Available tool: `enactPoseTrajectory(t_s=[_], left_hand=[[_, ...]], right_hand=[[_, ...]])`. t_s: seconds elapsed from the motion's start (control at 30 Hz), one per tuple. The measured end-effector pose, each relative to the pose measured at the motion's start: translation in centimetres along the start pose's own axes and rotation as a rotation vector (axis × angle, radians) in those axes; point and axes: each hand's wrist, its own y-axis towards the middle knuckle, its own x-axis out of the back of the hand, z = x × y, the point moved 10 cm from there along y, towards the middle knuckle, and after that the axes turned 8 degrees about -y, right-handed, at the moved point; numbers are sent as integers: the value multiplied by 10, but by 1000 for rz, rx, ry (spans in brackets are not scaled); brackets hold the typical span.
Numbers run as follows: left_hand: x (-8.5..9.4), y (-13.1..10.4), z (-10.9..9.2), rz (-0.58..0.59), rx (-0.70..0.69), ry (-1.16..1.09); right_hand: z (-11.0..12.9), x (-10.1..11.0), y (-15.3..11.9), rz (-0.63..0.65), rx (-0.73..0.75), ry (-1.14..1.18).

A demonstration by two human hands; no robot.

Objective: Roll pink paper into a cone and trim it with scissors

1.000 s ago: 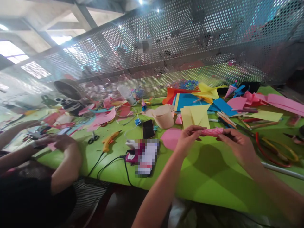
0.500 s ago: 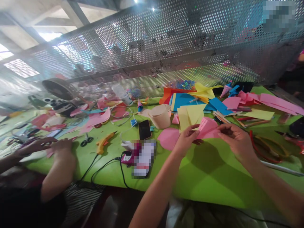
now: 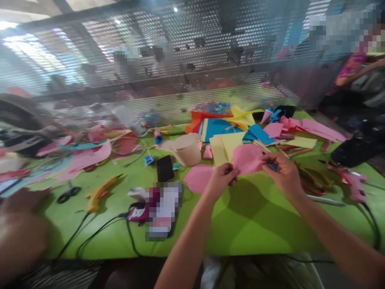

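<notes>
A rounded piece of pink paper (image 3: 248,159) is held up above the green table between my two hands. My left hand (image 3: 221,177) pinches its lower left edge, fingers closed. At its right edge my right hand (image 3: 281,170) grips it between thumb and fingers. Behind the paper stands a folded pale yellow sheet (image 3: 226,145). Another pink paper disc (image 3: 197,178) lies flat on the table, left of my left hand. A cream paper roll or cup (image 3: 187,150) stands just behind that disc.
Left of my arms lie a phone (image 3: 165,168), a power strip (image 3: 141,210), a yellow glue gun (image 3: 102,192) and black scissors (image 3: 69,194). A pink glue gun (image 3: 351,182) and pliers (image 3: 314,178) lie right. Another person's hand (image 3: 24,224) rests at far left. Behind stands a perforated panel (image 3: 180,80).
The view has swung to the right, so the pink glue gun now shows. The pink paper in my hands now looks flatter and rounder than the folded shape before.
</notes>
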Motion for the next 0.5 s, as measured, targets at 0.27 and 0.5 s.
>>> enactPoseTrajectory(t_s=[0.27,0.5], left_hand=[[13,1,-9,-87,-70,-23],[10,-8,-19,-85,-79,-70]], right_hand=[[17,21,3,-27,30,-122],[-24,200,-61,-445,-231,-646]])
